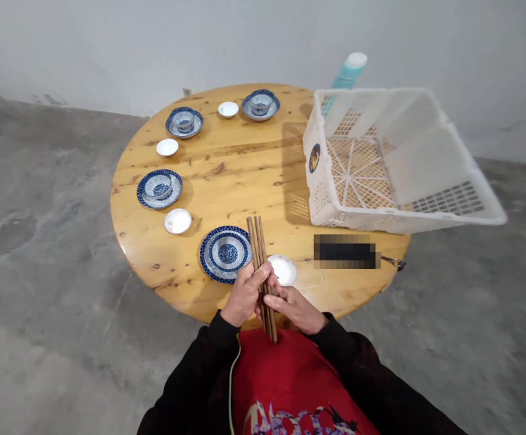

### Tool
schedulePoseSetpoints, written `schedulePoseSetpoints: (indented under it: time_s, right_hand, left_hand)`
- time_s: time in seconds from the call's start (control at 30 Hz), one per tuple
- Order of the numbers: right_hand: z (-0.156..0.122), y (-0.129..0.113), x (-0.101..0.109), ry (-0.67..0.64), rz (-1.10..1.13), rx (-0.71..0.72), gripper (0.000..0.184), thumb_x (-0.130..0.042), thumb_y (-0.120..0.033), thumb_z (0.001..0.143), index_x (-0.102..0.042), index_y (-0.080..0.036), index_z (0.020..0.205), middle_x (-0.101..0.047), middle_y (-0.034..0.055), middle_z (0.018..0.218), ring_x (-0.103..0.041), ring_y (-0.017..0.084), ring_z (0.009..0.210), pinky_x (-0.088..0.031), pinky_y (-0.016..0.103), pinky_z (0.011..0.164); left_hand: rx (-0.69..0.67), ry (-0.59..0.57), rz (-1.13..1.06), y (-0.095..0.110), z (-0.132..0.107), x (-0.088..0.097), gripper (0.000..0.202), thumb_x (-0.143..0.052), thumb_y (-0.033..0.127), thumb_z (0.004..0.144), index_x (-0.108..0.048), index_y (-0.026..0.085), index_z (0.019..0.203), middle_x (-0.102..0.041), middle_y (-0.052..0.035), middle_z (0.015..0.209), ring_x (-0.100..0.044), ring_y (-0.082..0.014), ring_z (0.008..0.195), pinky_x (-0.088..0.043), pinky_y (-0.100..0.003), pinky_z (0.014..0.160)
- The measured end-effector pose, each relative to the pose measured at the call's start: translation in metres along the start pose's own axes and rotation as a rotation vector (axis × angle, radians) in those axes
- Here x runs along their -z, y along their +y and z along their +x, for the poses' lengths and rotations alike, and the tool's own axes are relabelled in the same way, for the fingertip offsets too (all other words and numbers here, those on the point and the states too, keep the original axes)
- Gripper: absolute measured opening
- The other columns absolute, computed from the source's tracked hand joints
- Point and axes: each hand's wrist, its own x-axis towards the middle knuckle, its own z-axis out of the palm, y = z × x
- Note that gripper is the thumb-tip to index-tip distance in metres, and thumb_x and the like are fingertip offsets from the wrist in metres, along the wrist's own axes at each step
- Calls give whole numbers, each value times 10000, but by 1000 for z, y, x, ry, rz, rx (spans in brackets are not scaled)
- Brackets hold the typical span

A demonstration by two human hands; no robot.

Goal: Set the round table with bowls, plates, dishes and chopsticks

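you have a bundle of wooden chopsticks (256, 238) between your two hands, in front of your red top (276, 380) and over the near edge of the round table (230, 181). your left hand (241, 296) is wrapped around the middle of the bundle, while your right hand (296, 308) grips it a little lower, thumb laid along the sticks; the double hold probably keeps loose lengths from fanning apart. the sticks slant with their upper ends away from you, roughly parallel, as if to keep them easy to separate. just beyond, the patterned bowl (227, 252) sits nested on its plate (205, 266), likely to save room, with a white dish (284, 270) beside it, partly hidden by your fingers. three similar sets (159, 188) follow the table's rim, seemingly spaced for separate seats, and the white basket (323, 199) stands to the right.
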Motion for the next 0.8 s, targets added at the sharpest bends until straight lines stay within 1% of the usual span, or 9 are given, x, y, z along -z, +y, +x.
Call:
schedulePoseSetpoints:
  time_s: [0.07,0.17,0.23,0.37,0.5,0.67,0.8]
  right_hand:
    - [-4,-8,14,98,-43,36,442,-640,-618,850,-622,-183,778,-708,54,806,-684,199,751,-571,327,728]
    - [-3,-26,29,238,-124,125,406,-657,-585,852,-705,-187,913,-734,65,903,-705,216,836,-567,333,802]
    - [2,-40,32,329,-168,189,390,-667,-556,851,-729,-189,965,-742,70,897,-711,219,840,-566,324,784]
    - [21,-62,25,504,-173,271,343,-701,-496,822,-744,-180,947,-726,51,826,-683,190,735,-547,290,680]
    - [36,-74,14,579,-177,311,311,-716,-475,788,-726,-165,820,-672,22,717,-610,154,637,-498,266,608]
    - [39,-73,7,651,-188,309,286,-716,-451,774,-695,-166,760,-637,11,690,-563,136,596,-459,259,571]
    - [38,-71,-1,750,-337,340,256,-673,-409,804,-658,-178,697,-586,3,659,-517,120,572,-418,255,552]
  left_hand:
    - [-31,-10,-6,8,2,0,365,-700,485,865,-534,164,811,-515,41,662,-592,-102,610,-490,-228,621]
    - [-72,-26,25,19,3,1,372,-697,490,867,-537,162,795,-510,42,650,-591,-102,598,-491,-243,650]
    - [-68,-42,50,23,3,0,376,-691,499,870,-539,162,803,-511,43,648,-579,-95,572,-477,-237,626]
    - [-27,-69,74,21,3,-6,397,-703,524,853,-532,165,854,-512,54,648,-511,-64,494,-386,-200,503]
    - [-31,-91,64,16,6,-8,399,-706,520,854,-511,171,848,-511,57,634,-483,-56,476,-365,-192,474]
    - [13,-86,-27,12,9,-6,416,-760,507,809,-511,178,862,-497,66,616,-452,-53,457,-371,-191,454]
    - [50,-59,-73,7,11,-4,494,-806,564,734,-537,175,881,-474,76,584,-421,-51,438,-358,-191,433]
